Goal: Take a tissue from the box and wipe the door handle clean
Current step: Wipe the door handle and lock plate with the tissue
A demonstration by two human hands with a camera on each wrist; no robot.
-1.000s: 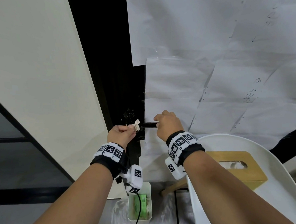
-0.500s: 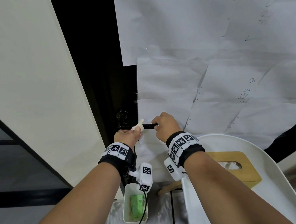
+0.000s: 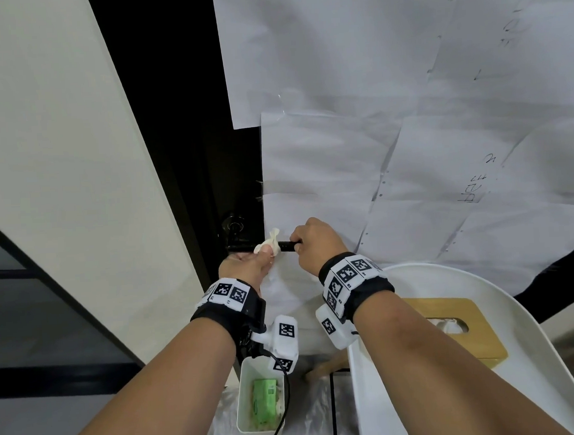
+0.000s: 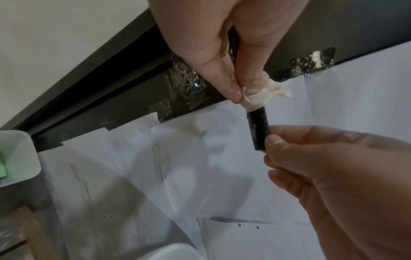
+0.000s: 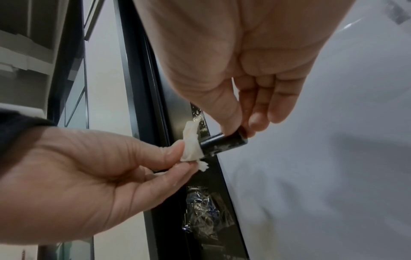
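The left hand (image 3: 248, 264) pinches a crumpled white tissue (image 3: 269, 242) around the black door handle (image 3: 285, 246), thumb and fingers closed on the wad — the tissue wraps the bar just beside the door's dark edge. The right hand (image 3: 317, 245) grips the handle's free end between thumb and fingertips (image 5: 255, 123), just beyond the tissue. Below and right of that grip, the wooden tissue box (image 3: 457, 328) sits on a white tray (image 3: 535, 354).

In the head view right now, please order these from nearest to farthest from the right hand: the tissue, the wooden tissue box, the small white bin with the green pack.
From the right hand, which grips the door handle's free end:
1. tissue, just left, wrapped on the handle in the left hand.
2. wooden tissue box, lower right, on the white tray.
3. small white bin, lowest, below the left wrist.
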